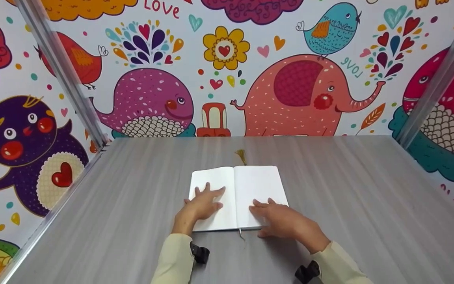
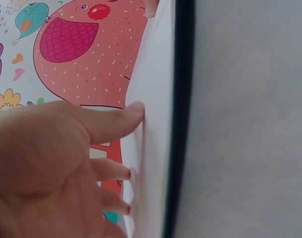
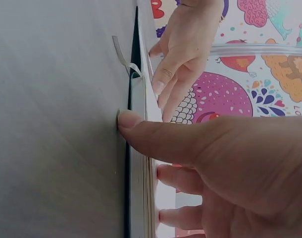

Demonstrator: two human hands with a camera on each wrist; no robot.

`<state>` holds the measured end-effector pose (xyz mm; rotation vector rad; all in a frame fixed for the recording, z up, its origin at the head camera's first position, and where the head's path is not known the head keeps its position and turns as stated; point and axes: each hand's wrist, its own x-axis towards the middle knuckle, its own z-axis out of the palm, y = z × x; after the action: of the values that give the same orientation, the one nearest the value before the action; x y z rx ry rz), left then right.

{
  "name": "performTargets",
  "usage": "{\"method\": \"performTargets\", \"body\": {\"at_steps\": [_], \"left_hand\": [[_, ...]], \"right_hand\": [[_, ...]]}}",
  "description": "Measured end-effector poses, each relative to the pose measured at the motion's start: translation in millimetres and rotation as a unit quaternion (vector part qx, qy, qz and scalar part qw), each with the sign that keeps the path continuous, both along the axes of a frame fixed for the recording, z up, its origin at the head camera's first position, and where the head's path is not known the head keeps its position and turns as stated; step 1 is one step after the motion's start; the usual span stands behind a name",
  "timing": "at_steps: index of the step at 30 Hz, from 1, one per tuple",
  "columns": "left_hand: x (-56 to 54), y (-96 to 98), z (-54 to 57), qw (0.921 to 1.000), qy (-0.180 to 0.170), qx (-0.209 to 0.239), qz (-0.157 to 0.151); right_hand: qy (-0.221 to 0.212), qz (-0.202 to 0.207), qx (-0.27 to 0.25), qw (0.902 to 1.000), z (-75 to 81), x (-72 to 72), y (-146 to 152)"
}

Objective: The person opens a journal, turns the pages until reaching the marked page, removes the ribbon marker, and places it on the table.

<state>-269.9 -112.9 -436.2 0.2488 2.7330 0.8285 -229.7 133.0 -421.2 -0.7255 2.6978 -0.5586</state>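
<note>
An open notebook (image 1: 256, 181) with blank white pages and a dark cover lies on the table. My left hand (image 1: 201, 205) rests on the left page with its fingers spread. In the left wrist view, the thumb (image 2: 116, 121) and fingertips touch that page. My right hand (image 1: 284, 221) lies over the lower part of the right page, fingertips on the paper. Its thumb (image 3: 151, 131) is straight against the notebook's near edge, close to the tabletop. A thin ribbon bookmark (image 1: 241, 233) hangs out at the near end of the spine.
Past the notebook's far edge lies a yellow-green tassel (image 1: 241, 156). The grey wood-grain table (image 1: 132, 189) extends on both sides. Cartoon-printed walls (image 1: 223, 86) and metal posts (image 1: 63, 75) enclose it at the back and sides.
</note>
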Motion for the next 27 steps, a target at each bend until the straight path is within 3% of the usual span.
{"method": "performTargets", "body": {"at_steps": [4,13,27], "left_hand": [[-0.3,0.1,0.1,1.0000,-0.003,0.000,0.002],[-1.2,0.2,0.5,0.9999,-0.014,-0.003,0.004],[-2.3,-0.9,-1.8,1.0000,-0.007,0.001,0.001]], "right_hand": [[0.005,-0.003,0.008,0.9999,1.0,0.0,0],[0.061,0.020,0.007,0.9979,-1.3,-4.4,5],[0.012,0.017,-0.016,0.9997,0.9,-11.3,12]]}}
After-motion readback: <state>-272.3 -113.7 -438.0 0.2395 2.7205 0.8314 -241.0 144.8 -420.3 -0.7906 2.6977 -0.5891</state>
